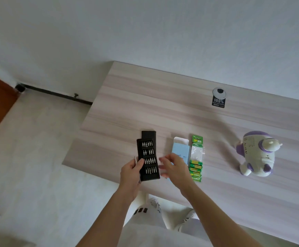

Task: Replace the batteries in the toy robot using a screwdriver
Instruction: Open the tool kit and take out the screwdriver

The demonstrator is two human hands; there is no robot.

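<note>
Lying toy robot (257,154): on the desk (145,104), well right of your hands, untouched.
Battery pack (196,159): flat beside the blue box (180,148), batteries inside.
Bit case (147,155): open, gripped by your left hand (130,172) over the desk's near edge.
Right hand (173,166): holds nothing, fingers loose, just beside the case.
Progress: barely begun; picking a bit, unscrewing, swapping remain.
Room: plenty toward the wall (163,32); mind the near edge.

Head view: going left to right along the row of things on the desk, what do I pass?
Black bit case, gripped by the left hand → light blue box → green battery pack → toy robot, lying well apart on the right.
</note>
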